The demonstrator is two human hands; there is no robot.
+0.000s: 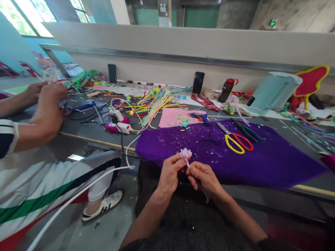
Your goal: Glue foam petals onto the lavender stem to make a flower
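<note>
Just in front of my lap, a small pale lilac flower [185, 152] made of fuzzy pipe cleaner is pinched between the thumb and fingers of my left hand [170, 174]. My right hand [202, 176] closes on the lilac pipe cleaner stem [205, 197] right below the flower, and its tail hangs down past my fingers. Both hands are over the near edge of a purple cloth [167, 143]. On that cloth lie scissors [234, 139] with one yellow and one red handle, beside dark-handled pliers [246, 129].
A blue glue gun [200, 116] rests by a pink sheet [167, 116] strewn with clippings. Behind are bundled pipe cleaners [159, 104], a phone [198, 82] and a brown bottle [227, 90]. A power strip [119, 127] with a white cable stands left, near a co-worker's hands [49, 90].
</note>
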